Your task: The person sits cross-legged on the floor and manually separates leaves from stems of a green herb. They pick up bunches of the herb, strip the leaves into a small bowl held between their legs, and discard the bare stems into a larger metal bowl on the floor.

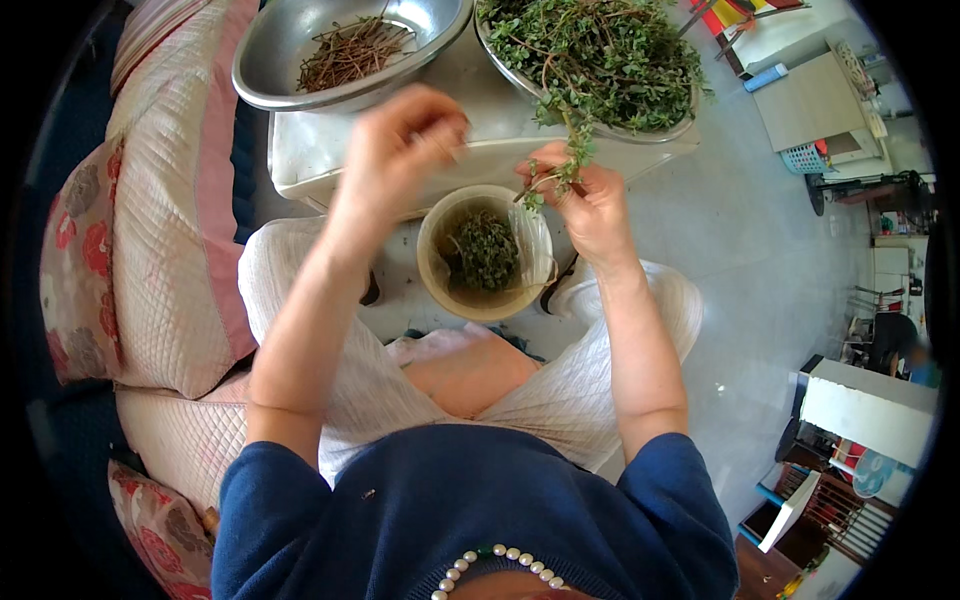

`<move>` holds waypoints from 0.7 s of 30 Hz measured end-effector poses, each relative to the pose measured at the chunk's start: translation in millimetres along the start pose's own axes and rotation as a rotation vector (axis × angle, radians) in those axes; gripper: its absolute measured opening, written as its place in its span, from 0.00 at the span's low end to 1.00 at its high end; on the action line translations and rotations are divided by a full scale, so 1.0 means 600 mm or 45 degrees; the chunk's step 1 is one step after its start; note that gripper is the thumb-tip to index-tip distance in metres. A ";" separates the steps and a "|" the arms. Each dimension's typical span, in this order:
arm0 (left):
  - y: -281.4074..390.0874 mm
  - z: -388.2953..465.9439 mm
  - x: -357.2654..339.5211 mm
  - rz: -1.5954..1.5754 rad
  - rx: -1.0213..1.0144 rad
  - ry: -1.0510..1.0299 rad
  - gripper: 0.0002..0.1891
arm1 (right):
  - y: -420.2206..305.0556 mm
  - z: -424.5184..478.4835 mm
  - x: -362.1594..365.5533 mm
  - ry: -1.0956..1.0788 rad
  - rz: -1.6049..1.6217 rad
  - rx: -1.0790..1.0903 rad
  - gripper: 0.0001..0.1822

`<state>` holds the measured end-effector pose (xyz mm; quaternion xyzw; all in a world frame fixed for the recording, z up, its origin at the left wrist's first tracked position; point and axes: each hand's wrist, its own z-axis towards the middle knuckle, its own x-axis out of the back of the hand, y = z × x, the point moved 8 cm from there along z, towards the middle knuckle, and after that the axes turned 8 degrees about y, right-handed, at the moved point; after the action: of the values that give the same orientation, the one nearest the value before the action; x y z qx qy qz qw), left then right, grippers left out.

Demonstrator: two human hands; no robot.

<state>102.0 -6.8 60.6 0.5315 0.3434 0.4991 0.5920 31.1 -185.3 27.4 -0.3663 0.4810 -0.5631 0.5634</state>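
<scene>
My right hand (592, 202) grips a leafy green stem (577, 146) between thumb and fingers, to the right above a beige plastic bucket (427, 274). Dark green leaves (484, 251) lie inside the bucket, with a clear plastic bag along its right side. My left hand (409, 131) is blurred, raised up and left of the bucket; its fingers are curled, and whether they hold anything is not clear. Beyond it, a steel basin (259, 94) holds reddish-brown bare stems (352, 56). Another metal basin (517, 79), at the upper right, is heaped with leafy green plants (615, 67).
Both basins rest on a white low table (300, 161). A sofa with quilted covers (172, 195) and floral cushions (82, 262) lines the left side. Cabinets (799, 101), a blue basket (804, 159) and a white box-like furniture piece (862, 409) stand at the right.
</scene>
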 end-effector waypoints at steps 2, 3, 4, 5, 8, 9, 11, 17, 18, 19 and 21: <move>-0.022 -0.055 -0.059 -0.298 0.332 -0.194 0.11 | -0.002 0.000 0.000 -0.012 -0.080 0.009 0.08; -0.031 -0.072 -0.077 -0.457 0.425 -0.208 0.11 | -0.002 0.000 0.001 -0.011 -0.147 0.032 0.08; -0.035 -0.079 -0.088 -0.575 0.458 -0.192 0.10 | -0.001 0.000 0.003 -0.009 -0.214 0.057 0.09; -0.040 -0.082 -0.094 -0.594 0.464 -0.185 0.10 | -0.002 0.000 0.003 -0.007 -0.280 0.083 0.10; -0.048 -0.082 -0.102 -0.693 0.505 -0.151 0.09 | -0.016 0.000 -0.010 -0.023 -0.463 0.215 0.10; -0.052 -0.080 -0.102 -0.684 0.495 -0.149 0.08 | -0.014 0.001 -0.010 -0.019 -0.459 0.206 0.10; -0.064 -0.075 -0.102 -0.666 0.474 -0.144 0.07 | -0.006 0.002 -0.009 -0.012 -0.450 0.188 0.09; -0.079 -0.073 -0.086 -0.560 0.540 -0.119 0.05 | 0.034 0.001 0.011 0.148 -0.208 -0.118 0.03; -0.083 -0.072 -0.083 -0.583 0.566 -0.123 0.05 | 0.033 0.000 0.009 0.143 -0.232 -0.147 0.03; -0.088 -0.072 -0.078 -0.606 0.592 -0.127 0.05 | 0.031 0.000 0.009 0.138 -0.256 -0.177 0.03; -0.098 -0.071 -0.073 -0.617 0.633 -0.157 0.06 | 0.033 -0.001 0.011 0.107 -0.307 -0.216 0.04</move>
<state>63.6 -33.0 -10.6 0.5916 0.5342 0.2122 0.5654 35.5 -190.1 7.5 -0.4438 0.5026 -0.5989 0.4379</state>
